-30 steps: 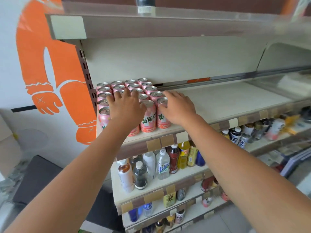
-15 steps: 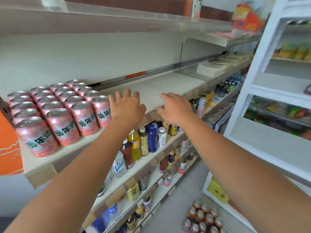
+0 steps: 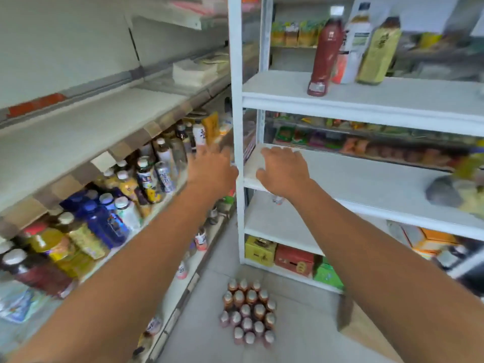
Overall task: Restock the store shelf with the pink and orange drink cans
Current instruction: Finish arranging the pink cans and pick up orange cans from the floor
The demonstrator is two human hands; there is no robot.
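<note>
Drink cans, pink and orange with silvery tops, bunched upright in a tight cluster on the floor, near the foot of the white rack and well below both hands. Left hand held out palm down, fingers spread loosely, gripping nothing, in front of the bottles crowding the lower tier of the store shelf. Right hand out beside it, just apart, fingers likewise spread and slightly bent, holding nothing, over the front corner of the rack's middle board; touching or hovering, cannot tell. Long beige upper tier of the store shelf to the left, tag strips along its front edge. On the rack's upper board, a dark red bottle upright, just beside a white bottle and a yellow-green bottle. At the rack's bottom, a yellow box, a red box and a green box side by side. Edges of the view blurred.
</note>
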